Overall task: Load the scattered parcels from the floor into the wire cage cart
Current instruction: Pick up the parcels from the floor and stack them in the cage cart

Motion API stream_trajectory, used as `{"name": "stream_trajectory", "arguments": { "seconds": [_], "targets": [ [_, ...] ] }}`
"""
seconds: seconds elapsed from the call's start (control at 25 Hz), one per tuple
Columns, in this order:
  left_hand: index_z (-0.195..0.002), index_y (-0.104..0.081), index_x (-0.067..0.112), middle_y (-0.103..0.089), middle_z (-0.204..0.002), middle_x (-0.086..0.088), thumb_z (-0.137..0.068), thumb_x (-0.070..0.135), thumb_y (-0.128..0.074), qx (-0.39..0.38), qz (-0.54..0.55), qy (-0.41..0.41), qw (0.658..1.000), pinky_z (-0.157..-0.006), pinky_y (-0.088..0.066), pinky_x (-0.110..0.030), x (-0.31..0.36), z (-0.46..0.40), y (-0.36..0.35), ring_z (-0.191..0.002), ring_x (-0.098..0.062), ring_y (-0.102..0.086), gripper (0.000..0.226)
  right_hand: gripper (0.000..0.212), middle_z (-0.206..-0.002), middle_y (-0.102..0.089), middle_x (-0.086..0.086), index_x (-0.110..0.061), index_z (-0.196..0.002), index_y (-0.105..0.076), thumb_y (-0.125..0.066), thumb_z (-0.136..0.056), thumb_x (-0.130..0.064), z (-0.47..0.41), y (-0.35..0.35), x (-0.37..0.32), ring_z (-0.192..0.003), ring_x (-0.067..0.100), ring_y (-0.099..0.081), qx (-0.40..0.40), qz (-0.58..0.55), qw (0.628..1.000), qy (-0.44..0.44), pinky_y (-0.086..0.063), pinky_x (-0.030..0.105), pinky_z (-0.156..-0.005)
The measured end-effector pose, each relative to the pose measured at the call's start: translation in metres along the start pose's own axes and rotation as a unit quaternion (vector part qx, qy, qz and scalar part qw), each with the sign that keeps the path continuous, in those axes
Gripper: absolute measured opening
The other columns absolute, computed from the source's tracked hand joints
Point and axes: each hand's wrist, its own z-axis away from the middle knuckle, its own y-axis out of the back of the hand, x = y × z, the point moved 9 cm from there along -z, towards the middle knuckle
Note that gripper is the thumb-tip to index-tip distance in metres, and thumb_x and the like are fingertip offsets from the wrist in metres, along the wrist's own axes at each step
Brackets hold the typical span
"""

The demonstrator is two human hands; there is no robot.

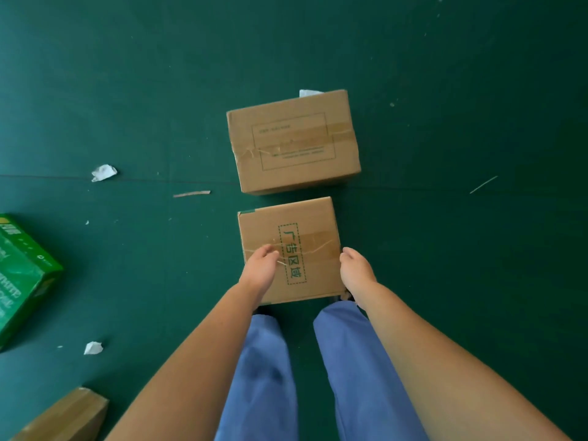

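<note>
Head view, looking straight down: the near parcel (288, 249) sits flat on the green floor (445, 122) just in front of the person's feet, a brown taped carton with its printed green characters running near to far, so its long axis lies roughly away from the person. A strip of tape crosses it left to right.

The left hand (259, 270) reaches down with the arm extended, its fingers (265, 251) loosely curved over the left part of the carton's top, touching or just above it; I cannot tell that they grip. The right hand (354, 270) comes down beside the carton's right edge, fingers relaxed and only slightly bent, close against the side. Both forearms run in from the near corners, either side of blue trousers (264, 377).

Just beyond lies the far parcel (292, 141), larger, its long axis left to right, turned slightly, a narrow gap between the two. At the left edge lies a green box (22, 275), and a brown carton corner (63, 415) shows near left. White paper scraps (103, 172) dot the floor on the left.
</note>
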Motion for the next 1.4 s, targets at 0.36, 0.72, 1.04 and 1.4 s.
{"name": "stream_trajectory", "arguments": {
  "seconds": [0.36,0.72,1.04,1.4],
  "targets": [
    [-0.152,0.003,0.04,0.011,-0.161,-0.003,-0.078,0.062,-0.066,0.06,-0.017,0.013,0.998,-0.119,-0.012,-0.05,-0.028,-0.023,0.03,-0.148,-0.03,-0.003,0.104,0.039,-0.094,-0.07,0.012,0.001,-0.101,-0.07,-0.039,-0.103,-0.023,0.006,-0.094,0.014,-0.083,0.021,-0.065,-0.039,-0.193,0.979,-0.061,-0.046,0.017,-0.063],
    [-0.154,0.0,0.028,-0.01,-0.16,-0.007,-0.102,0.026,-0.039,0.274,-0.066,-0.001,0.959,-0.115,-0.017,-0.043,-0.044,-0.041,0.114,-0.145,-0.026,-0.016,0.065,0.038,-0.136,-0.051,0.009,-0.013,-0.137,-0.048,-0.044,-0.101,-0.025,-0.035,-0.106,0.028,-0.121,0.029,-0.049,0.014,0.023,0.997,-0.066,-0.037,0.029,-0.091],
    [-0.152,0.003,0.028,-0.015,-0.155,-0.006,-0.077,0.041,-0.076,0.313,-0.088,0.052,0.944,-0.111,-0.023,-0.054,-0.079,-0.073,0.155,-0.141,-0.027,-0.019,0.11,0.087,-0.161,-0.014,0.002,-0.019,-0.155,-0.008,-0.062,-0.09,-0.043,-0.085,-0.134,0.02,-0.144,0.028,-0.023,0.003,0.015,0.998,-0.053,-0.025,0.041,-0.113],
    [-0.153,0.0,0.023,-0.021,-0.155,-0.007,-0.076,0.046,-0.076,0.288,-0.098,0.043,0.952,-0.11,-0.028,-0.053,-0.081,-0.088,0.169,-0.141,-0.029,-0.025,0.111,0.105,-0.15,-0.031,0.007,-0.02,-0.152,-0.019,-0.073,-0.071,-0.06,-0.103,-0.151,0.025,-0.133,0.029,-0.038,-0.026,-0.01,0.996,-0.083,-0.037,0.044,-0.108]
  ]
}}
